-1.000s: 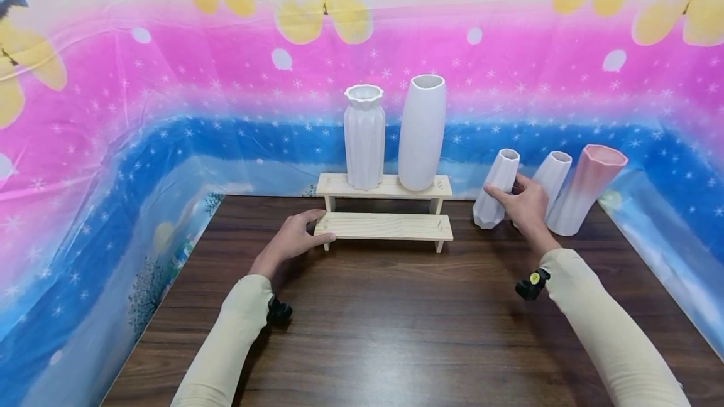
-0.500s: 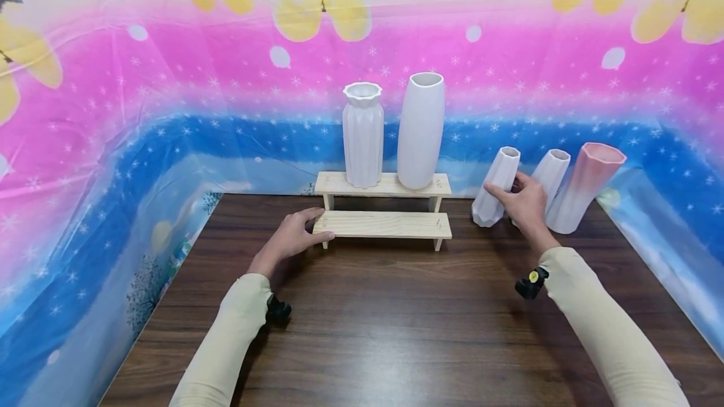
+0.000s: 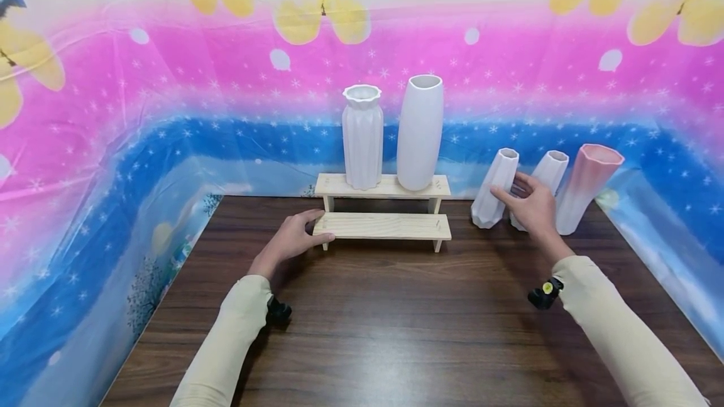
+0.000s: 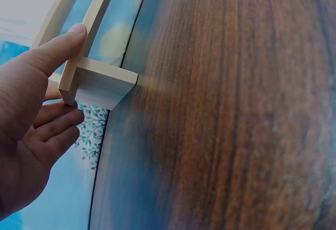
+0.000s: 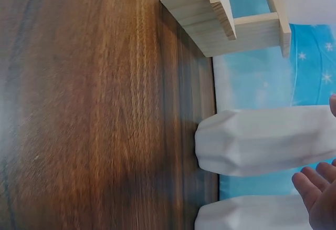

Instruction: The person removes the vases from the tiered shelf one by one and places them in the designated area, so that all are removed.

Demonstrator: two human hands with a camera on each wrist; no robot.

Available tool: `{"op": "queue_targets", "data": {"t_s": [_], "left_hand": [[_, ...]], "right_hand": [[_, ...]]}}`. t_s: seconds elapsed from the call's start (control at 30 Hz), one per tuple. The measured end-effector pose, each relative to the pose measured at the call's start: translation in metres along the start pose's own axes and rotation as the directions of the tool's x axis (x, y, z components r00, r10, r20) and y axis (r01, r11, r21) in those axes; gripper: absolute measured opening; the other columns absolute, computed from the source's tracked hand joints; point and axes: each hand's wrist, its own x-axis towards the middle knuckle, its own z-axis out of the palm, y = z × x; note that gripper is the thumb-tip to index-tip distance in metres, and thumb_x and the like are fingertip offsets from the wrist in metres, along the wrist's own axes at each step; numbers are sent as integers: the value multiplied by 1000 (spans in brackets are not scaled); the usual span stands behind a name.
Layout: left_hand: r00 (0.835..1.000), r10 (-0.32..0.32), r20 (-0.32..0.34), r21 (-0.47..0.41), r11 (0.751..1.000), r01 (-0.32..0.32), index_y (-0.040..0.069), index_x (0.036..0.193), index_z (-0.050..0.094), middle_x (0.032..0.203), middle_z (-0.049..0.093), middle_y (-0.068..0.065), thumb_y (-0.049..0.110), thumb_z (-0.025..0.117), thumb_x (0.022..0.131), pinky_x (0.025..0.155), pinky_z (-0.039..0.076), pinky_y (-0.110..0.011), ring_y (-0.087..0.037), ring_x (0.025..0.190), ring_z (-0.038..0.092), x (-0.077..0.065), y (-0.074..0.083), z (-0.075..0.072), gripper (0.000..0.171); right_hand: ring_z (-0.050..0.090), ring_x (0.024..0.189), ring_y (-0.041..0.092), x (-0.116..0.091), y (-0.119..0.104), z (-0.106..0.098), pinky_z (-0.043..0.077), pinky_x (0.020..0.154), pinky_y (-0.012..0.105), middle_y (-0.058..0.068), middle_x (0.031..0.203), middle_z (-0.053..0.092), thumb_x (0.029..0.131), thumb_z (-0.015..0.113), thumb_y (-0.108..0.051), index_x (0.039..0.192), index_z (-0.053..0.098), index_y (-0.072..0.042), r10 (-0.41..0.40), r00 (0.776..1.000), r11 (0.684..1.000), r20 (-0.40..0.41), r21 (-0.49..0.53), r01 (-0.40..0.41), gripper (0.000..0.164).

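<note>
My left hand [image 3: 294, 235] grips the left end of the lower board of a two-step wooden stand [image 3: 390, 226], thumb at the front edge and fingers at the back in the left wrist view. On the upper step stand a white fluted vase [image 3: 363, 143] with a wavy rim and a tall smooth white vase [image 3: 421, 134]. To the right, my right hand [image 3: 533, 206] is held with its fingers spread around a small white faceted vase [image 5: 262, 140], which stands upright on the table. The hand partly covers a second small white vase [image 3: 551, 171] behind it.
A pink-and-white vase [image 3: 591, 184] stands at the far right of the row. The dark wooden table [image 3: 367, 319] ends at a printed cloth backdrop [image 3: 226, 80] along the back and sides.
My right hand has loosened from the small white vase and shifted slightly right, its fingers opening. The left hand and the stand have stayed put.
</note>
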Motion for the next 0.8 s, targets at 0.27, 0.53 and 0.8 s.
{"op": "queue_targets", "data": {"t_s": [0.27, 0.53, 0.8], "left_hand": [[1000, 22, -4, 5, 1000, -22, 1, 151, 48, 155, 47, -19, 47, 77, 91, 114, 41, -55, -37, 143, 44, 1, 0, -1, 81], [1000, 16, -2, 8, 1000, -16, 2, 151, 49, 154, 48, -20, 46, 77, 91, 113, 41, -55, -38, 143, 44, 0, 3, -3, 80], [1000, 19, -1, 2, 1000, -19, 1, 152, 48, 155, 47, -20, 46, 76, 92, 113, 41, -55, -38, 143, 44, 1, 2, -1, 80]], "right_hand": [[61, 126, 40, -17, -10, -16, 58, 92, 31, 21, 143, 59, 87, 81, -48, 147, 54, -2, -71, 997, 997, -12, -10, 71, 80], [64, 123, 37, -25, -26, -24, 50, 74, 6, 19, 140, 62, 84, 81, -53, 144, 59, -7, -111, 994, 993, -6, -32, 111, 78], [66, 122, 30, -25, -48, -18, 57, 88, 23, 12, 139, 65, 85, 79, -55, 144, 60, -13, -132, 991, 991, -17, -21, 131, 76]]}}
